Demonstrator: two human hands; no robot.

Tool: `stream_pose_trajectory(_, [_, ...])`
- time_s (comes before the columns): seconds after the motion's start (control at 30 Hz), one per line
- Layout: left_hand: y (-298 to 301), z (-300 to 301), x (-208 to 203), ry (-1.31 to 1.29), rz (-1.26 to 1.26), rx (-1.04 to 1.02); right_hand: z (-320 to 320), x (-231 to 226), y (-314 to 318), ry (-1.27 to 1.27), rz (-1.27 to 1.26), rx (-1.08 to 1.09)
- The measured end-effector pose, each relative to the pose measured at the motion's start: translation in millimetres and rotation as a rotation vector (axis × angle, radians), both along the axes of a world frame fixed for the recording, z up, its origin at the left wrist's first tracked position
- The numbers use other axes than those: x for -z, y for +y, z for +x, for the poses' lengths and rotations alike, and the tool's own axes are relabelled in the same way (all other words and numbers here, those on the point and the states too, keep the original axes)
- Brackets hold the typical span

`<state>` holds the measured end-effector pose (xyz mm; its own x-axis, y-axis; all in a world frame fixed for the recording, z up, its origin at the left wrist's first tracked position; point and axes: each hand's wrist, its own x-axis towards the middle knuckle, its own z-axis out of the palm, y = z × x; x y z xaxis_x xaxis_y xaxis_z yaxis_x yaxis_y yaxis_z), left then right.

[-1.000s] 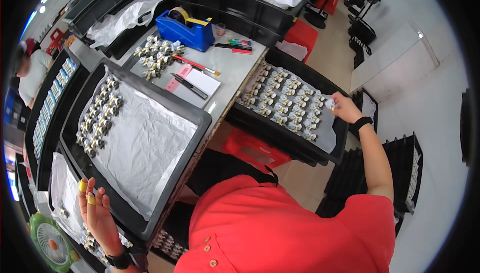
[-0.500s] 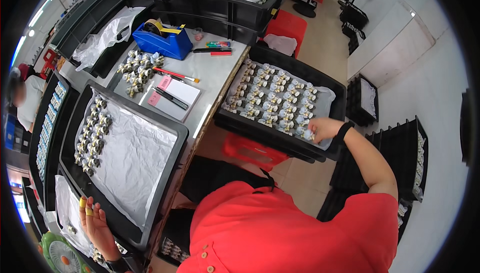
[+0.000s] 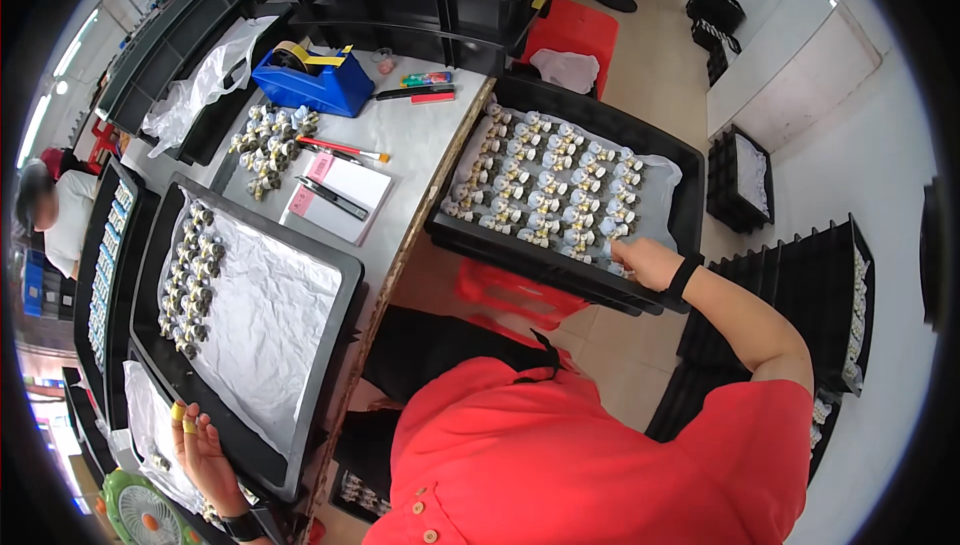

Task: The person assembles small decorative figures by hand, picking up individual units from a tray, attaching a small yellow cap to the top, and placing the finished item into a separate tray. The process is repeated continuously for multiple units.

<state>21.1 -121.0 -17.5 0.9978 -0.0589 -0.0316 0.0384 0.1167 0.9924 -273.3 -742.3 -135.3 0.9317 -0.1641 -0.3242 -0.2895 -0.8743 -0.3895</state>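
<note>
My right hand (image 3: 648,263) reaches into the near right corner of a black tray (image 3: 690,215) on the right, its fingers pinched on a small figurine there, mostly hidden by them. Rows of small figurines (image 3: 545,200), pale blue, white and yellowish, stand on the white liner in this tray. At the lower left my left hand (image 3: 208,460), two fingers wrapped in yellow, is raised with fingers apart and holds nothing. Beside it is another black tray (image 3: 345,290) with crumpled white liner and figurines (image 3: 190,285) along its left side.
On the table lie a loose cluster of figurines (image 3: 268,145), a notepad (image 3: 350,190) with a black pen, a brush (image 3: 345,149) and a blue tape dispenser (image 3: 315,83). Black crates (image 3: 400,5) stand behind. A green fan (image 3: 145,510) is at lower left; stacked trays (image 3: 770,290) stand right.
The view has shifted slightly. My right hand stays at the tray's near right corner, its fingers now more closed over the figurine. My left hand keeps its raised pose.
</note>
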Motion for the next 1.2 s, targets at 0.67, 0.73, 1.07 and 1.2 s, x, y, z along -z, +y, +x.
stream_pose_trajectory(0.67, [-6, -5, -6, 0.015, 0.033, 0.098, 6, -17, -28, 0.149, 0.008, 0.261])
stream_pose_trajectory(0.73, [-8, -5, -5, 0.01, 0.053, 0.084, -1, -8, -20, 0.157, 0.081, 0.13])
stream_pose_trajectory(1.07, [-14, -7, -10, 0.013, 0.131, 0.042, 5, -5, -20, 0.253, 0.017, 0.044])
stream_pose_trajectory(1.2, [-11, -4, -8, 0.019, 0.13, 0.081, 22, -51, -61, 0.492, 0.071, 0.167])
